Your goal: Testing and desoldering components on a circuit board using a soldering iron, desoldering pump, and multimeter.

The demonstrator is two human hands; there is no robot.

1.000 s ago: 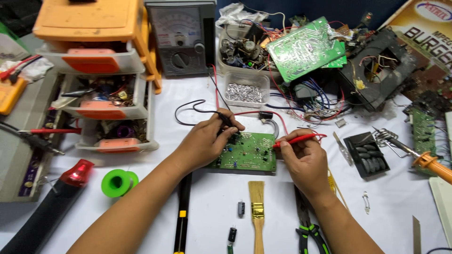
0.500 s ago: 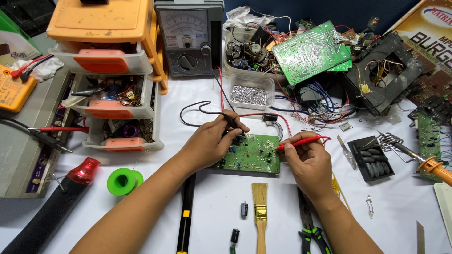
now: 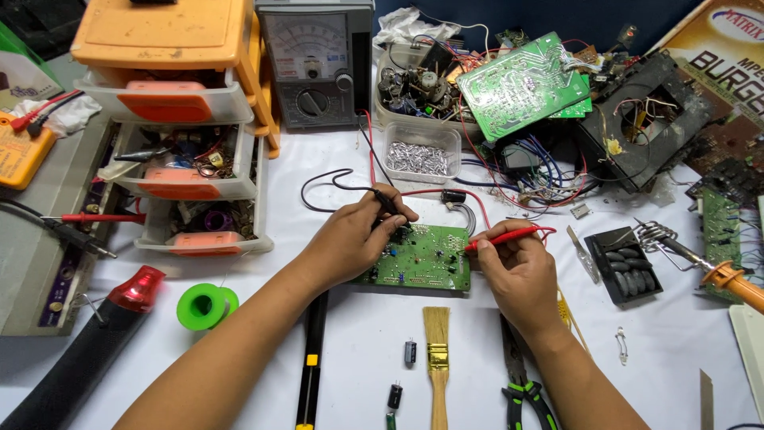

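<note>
1. A cluttered white workbench [image 3: 676, 350] carries an analog dial meter [image 3: 314, 60] at the back.
2. The small green circuit board [image 3: 422, 259] lies flat at centre.
3. The left hand [image 3: 350, 239] pinches a black probe [image 3: 390, 205]; the right hand [image 3: 517, 271] pinches a red probe [image 3: 501, 237]; both tips are on the board.
4. Probing looks in hand; the next contact needs steady tips.

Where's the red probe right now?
In the head view, the red probe is pinched in the right hand, right of centre, its tip touching the right edge of the green circuit board on the white table.

An electronics repair bench: analog multimeter [image 3: 317, 60], soldering iron [image 3: 720, 275], loose circuit boards [image 3: 521, 84].
</note>
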